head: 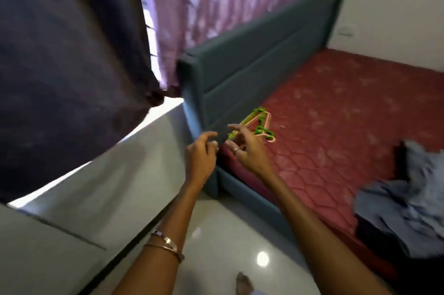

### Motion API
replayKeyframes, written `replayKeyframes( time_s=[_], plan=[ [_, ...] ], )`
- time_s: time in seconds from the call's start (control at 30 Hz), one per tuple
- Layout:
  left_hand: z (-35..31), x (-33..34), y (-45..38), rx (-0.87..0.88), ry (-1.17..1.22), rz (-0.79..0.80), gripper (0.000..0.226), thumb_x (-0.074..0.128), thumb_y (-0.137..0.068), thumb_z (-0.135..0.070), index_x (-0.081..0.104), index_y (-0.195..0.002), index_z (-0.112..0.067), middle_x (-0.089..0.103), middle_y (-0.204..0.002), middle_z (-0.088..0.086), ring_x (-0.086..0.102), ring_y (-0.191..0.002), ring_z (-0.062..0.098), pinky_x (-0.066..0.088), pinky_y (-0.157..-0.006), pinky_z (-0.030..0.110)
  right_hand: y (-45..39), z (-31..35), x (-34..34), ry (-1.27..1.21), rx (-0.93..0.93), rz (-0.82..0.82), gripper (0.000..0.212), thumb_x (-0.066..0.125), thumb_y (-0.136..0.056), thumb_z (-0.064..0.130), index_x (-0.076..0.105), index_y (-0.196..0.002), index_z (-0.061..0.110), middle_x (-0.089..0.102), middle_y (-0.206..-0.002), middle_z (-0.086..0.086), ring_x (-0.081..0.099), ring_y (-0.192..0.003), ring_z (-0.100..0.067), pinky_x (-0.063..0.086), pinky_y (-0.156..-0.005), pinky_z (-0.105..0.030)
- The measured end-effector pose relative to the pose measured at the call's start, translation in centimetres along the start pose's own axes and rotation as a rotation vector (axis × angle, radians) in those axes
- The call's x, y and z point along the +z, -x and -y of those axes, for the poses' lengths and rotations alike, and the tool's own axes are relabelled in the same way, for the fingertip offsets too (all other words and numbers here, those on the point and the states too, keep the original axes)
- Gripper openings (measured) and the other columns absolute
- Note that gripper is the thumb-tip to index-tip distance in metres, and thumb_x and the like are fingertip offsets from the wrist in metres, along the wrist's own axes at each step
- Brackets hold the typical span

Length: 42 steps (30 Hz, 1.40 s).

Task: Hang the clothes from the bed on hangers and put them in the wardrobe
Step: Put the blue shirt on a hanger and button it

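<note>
A small pile of green and pink plastic hangers (262,124) lies on the red quilted mattress (336,126) near the grey-blue headboard (252,66). My right hand (245,148) hovers just in front of the hangers with fingers spread and relaxed, holding nothing. My left hand (201,157) is beside it at the bed corner, fingers loosely curled, empty. A heap of blue-grey clothes (403,203) lies on the mattress at the right edge. A dark garment (67,66) hangs at the upper left, close to the camera.
Purple curtains (211,1) hang behind the headboard. A grey panel (72,198) runs along the left. The floor (228,246) is glossy white tile, and a bare foot (243,282) shows at the bottom edge.
</note>
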<state>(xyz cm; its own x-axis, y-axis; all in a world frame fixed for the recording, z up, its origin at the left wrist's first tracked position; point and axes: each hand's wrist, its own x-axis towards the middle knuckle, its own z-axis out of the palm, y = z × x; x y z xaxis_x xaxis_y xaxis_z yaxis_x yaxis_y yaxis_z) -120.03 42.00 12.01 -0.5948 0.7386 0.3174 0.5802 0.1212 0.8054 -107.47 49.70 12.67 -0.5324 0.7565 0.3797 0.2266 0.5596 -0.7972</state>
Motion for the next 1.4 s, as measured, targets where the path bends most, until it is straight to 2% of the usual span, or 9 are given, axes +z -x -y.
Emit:
replayKeyframes(
  time_s=[0.1, 0.23, 0.57, 0.73, 0.93, 1.07, 1.17, 1.3, 1.4],
  plan=[
    [-0.1, 8.7, 2.5, 0.304, -0.267, 0.271, 0.021, 0.055, -0.086, -0.015, 0.068, -0.102, -0.013, 0.067, -0.097, 0.01, 0.059, -0.093, 0.029, 0.048, -0.084, 0.04, 5.5, -6.3, -5.4, 0.057, 0.177, -0.081, 0.038, 0.069, -0.083, 0.012, 0.061, -0.12, 0.014, 0.065, -0.082, 0.006, 0.057, -0.07, -0.002, 0.045, -0.07, -0.021],
    [-0.8, 19.1, 5.2, 0.48, -0.467, 0.584, 0.029, 0.056, -0.086, -0.014, 0.062, -0.114, -0.014, 0.06, -0.104, 0.012, 0.053, -0.099, 0.034, 0.05, -0.078, 0.045, 11.1, -13.7, -12.0, 0.152, 0.397, -0.26, 0.036, 0.068, -0.082, 0.011, 0.063, -0.117, 0.006, 0.068, -0.09, -0.004, 0.058, -0.081, -0.011, 0.043, -0.079, -0.025],
    [-2.1, 38.2, 12.9, 0.36, -0.764, 1.128, 0.052, 0.052, -0.087, -0.011, 0.041, -0.137, -0.016, 0.048, -0.13, 0.013, 0.047, -0.118, 0.036, 0.044, -0.092, 0.046, 24.5, -29.8, -22.5, 0.256, 0.926, -0.29, 0.033, 0.062, -0.085, 0.01, 0.063, -0.117, 0.004, 0.068, -0.1, -0.018, 0.061, -0.096, -0.038, 0.05, -0.083, -0.045],
    [-5.5, 45.7, 15.6, 0.119, -0.553, 1.266, 0.046, 0.061, -0.086, -0.015, 0.051, -0.131, -0.014, 0.055, -0.12, 0.018, 0.055, -0.109, 0.037, 0.046, -0.093, 0.042, 29.8, -34.4, -27.0, 0.293, 1.153, -0.279, 0.033, 0.057, -0.082, 0.009, 0.063, -0.113, 0.015, 0.071, -0.09, -0.009, 0.059, -0.095, -0.038, 0.05, -0.083, -0.045],
    [-7.7, 52.1, 16.8, -0.133, -0.399, 1.31, 0.029, 0.063, -0.083, -0.007, 0.062, -0.113, -0.007, 0.069, -0.093, 0.018, 0.064, -0.09, 0.03, 0.048, -0.08, 0.033, 33.9, -37.4, -29.4, 0.203, 1.385, -0.371, 0.03, 0.055, -0.087, 0.01, 0.062, -0.116, 0.012, 0.072, -0.096, -0.009, 0.057, -0.108, -0.036, 0.047, -0.093, -0.045],
    [-9.2, 58.5, 17.0, -0.325, -0.297, 1.331, 0.012, 0.062, -0.082, -0.004, 0.063, -0.085, -0.015, 0.064, -0.075, 0.011, 0.057, -0.069, 0.023, 0.053, -0.073, 0.039, 35.2, -40.5, -32.9, 0.16, 1.502, -0.478, 0.026, 0.058, -0.089, 0.015, 0.064, -0.113, 0.009, 0.07, -0.103, -0.015, 0.059, -0.108, -0.037, 0.046, -0.093, -0.042],
    [-9.9, 63.5, 16.9, -0.38, -0.229, 1.373, 0.029, 0.055, -0.082, 0.006, 0.057, -0.071, -0.02, 0.061, -0.064, 0.008, 0.052, -0.056, 0.023, 0.046, -0.061, 0.031, 35.2, -42.6, -36.2, 0.163, 1.587, -0.503, 0.026, 0.057, -0.091, 0.018, 0.064, -0.114, 0.008, 0.066, -0.112, -0.018, 0.059, -0.109, -0.037, 0.045, -0.09, -0.038],
    [-10.8, 69.0, 15.7, -0.405, -0.248, 1.408, 0.034, 0.053, -0.083, 0.006, 0.064, -0.061, -0.018, 0.063, -0.054, -0.002, 0.061, -0.065, 0.028, 0.05, -0.066, 0.037, 34.5, -45.8, -41.5, 0.186, 1.624, -0.474, 0.025, 0.054, -0.094, 0.019, 0.064, -0.111, 0.005, 0.063, -0.117, -0.019, 0.057, -0.112, -0.037, 0.043, -0.089, -0.037],
    [-11.7, 73.9, 14.5, -0.388, -0.306, 1.421, 0.022, 0.057, -0.084, 0.0, 0.066, -0.071, -0.014, 0.064, -0.057, -0.005, 0.061, -0.069, 0.024, 0.052, -0.072, 0.04, 34.3, -49.6, -46.5, 0.147, 1.672, -0.575, 0.022, 0.057, -0.092, 0.024, 0.061, -0.103, 0.005, 0.064, -0.109, -0.021, 0.058, -0.108, -0.038, 0.044, -0.082, -0.036]
  ],
)
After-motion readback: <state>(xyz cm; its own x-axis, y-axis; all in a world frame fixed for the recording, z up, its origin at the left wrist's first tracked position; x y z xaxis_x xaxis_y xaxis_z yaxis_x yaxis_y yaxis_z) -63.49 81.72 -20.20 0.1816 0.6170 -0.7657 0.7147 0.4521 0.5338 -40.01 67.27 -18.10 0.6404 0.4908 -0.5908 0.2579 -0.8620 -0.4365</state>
